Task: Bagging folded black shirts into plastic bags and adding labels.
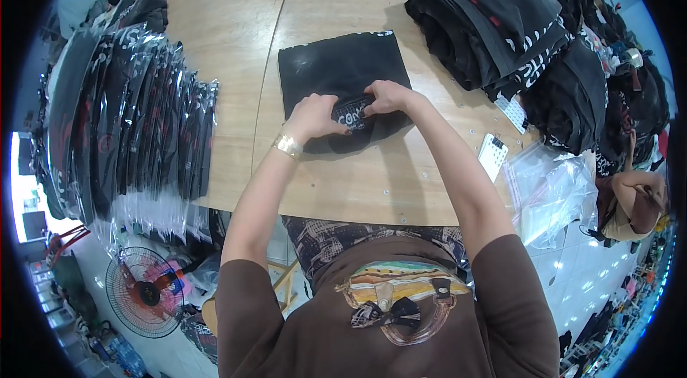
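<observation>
A folded black shirt (343,66) lies flat on the wooden table in front of me, with white print along its far edge. At its near side, both hands work around the neck opening, where a pale printed patch (351,117) shows between them. My left hand (315,117), with a gold bracelet at the wrist, is closed on the left part of the neckline, thumb reaching toward the patch. On the other side of the patch, my right hand (388,97) pinches the neckline's right part. Some fingertips are hidden in the dark fabric.
Many black garments in clear bags (129,120) stand packed along the left. A tall pile of folded black garments (486,13) sits at the far right. Nearer lie white label sheets (493,154) and clear plastic bags (551,192). A floor fan (145,292) stands lower left.
</observation>
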Available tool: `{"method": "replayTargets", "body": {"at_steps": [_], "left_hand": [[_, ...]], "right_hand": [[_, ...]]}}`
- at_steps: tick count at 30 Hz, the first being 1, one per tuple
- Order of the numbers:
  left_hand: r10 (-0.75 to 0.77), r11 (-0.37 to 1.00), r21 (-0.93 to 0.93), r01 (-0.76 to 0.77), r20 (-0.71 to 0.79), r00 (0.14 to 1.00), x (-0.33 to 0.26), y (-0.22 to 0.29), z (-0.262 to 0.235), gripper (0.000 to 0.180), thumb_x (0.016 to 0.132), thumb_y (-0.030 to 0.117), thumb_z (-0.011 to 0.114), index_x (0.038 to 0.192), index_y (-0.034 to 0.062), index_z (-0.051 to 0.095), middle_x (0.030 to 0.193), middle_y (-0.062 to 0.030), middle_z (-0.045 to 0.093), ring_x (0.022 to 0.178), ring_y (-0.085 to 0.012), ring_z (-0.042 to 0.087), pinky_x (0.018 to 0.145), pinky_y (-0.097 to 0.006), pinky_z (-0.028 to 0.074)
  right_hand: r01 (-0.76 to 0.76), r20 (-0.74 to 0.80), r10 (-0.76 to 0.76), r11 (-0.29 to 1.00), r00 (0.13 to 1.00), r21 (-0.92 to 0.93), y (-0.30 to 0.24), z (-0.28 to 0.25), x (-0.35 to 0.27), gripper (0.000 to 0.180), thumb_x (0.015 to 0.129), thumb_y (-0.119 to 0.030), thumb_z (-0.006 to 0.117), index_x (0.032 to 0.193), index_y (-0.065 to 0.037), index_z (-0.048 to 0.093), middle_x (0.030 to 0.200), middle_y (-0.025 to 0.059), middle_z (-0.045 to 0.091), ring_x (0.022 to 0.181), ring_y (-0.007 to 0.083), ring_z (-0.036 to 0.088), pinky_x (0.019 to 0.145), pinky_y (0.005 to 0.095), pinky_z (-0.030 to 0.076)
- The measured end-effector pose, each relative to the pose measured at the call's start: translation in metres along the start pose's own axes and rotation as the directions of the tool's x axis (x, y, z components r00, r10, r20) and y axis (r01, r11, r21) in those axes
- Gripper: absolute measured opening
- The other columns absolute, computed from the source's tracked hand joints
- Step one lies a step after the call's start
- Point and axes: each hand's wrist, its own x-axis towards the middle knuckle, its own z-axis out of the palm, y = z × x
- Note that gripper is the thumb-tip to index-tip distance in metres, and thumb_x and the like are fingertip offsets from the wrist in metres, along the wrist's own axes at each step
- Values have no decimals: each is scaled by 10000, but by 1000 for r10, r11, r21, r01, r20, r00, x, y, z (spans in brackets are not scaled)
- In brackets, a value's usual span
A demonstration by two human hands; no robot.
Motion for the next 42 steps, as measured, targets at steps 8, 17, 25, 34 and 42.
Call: {"method": "replayTargets", "body": {"at_steps": [8, 17, 25, 34, 42], "left_hand": [[118, 926, -378, 18, 332, 936, 40, -35, 0, 507, 566, 387, 807, 905, 34, 675, 864, -135, 672, 816, -227, 643, 751, -308, 485], [22, 990, -137, -36, -104, 994, -26, 2, 7, 477, 616, 238, 756, 1002, 31, 567, 926, -173, 638, 891, -325, 606, 765, -391, 490], [65, 882, -469, -51, 13, 998, -79, 33, -8, 552, 678, 231, 752, 1141, 2, 556, 1141, -215, 552, 1115, -356, 487, 947, -394, 387], [155, 962, 258, -87, -255, 955, -17, 41, 75, 682, 818, 398, 544, 1400, 162, 279, 1467, -127, 195, 1348, -343, 157, 1057, -542, 142], [175, 957, 267, -112, -225, 958, -19, 43, 79, 644, 863, 416, 477, 1412, 160, 256, 1479, -120, 167, 1352, -349, 142, 1063, -532, 118]], "right_hand": [[-31, 128, 36, 999, 991, -42, -9, -9, -1, 669, 655, -308, 747, 1196, 11, 518, 1104, 147, 605, 1019, 243, 572, 888, 295, 441], [138, -87, -135, 990, 987, 28, -3, 14, -49, 479, 655, -161, 678, 1113, -71, 573, 1102, 164, 590, 1080, 288, 532, 916, 370, 425], [101, -571, -259, 951, 779, -293, 17, 129, -173, 487, 764, -330, 614, 1202, -142, 513, 1312, 127, 425, 1280, 310, 322, 1051, 524, 192], [-232, -965, 25, 972, 261, -37, 74, 83, -250, 347, 742, -205, 624, 1063, -86, 569, 1215, 153, 473, 1229, 343, 359, 1033, 545, 199], [-41, -342, 482, 531, -806, 846, 324, 146, -458, 215, 759, -135, 594, 956, -48, 606, 887, 120, 627, 845, 292, 601, 773, 367, 455]]}}
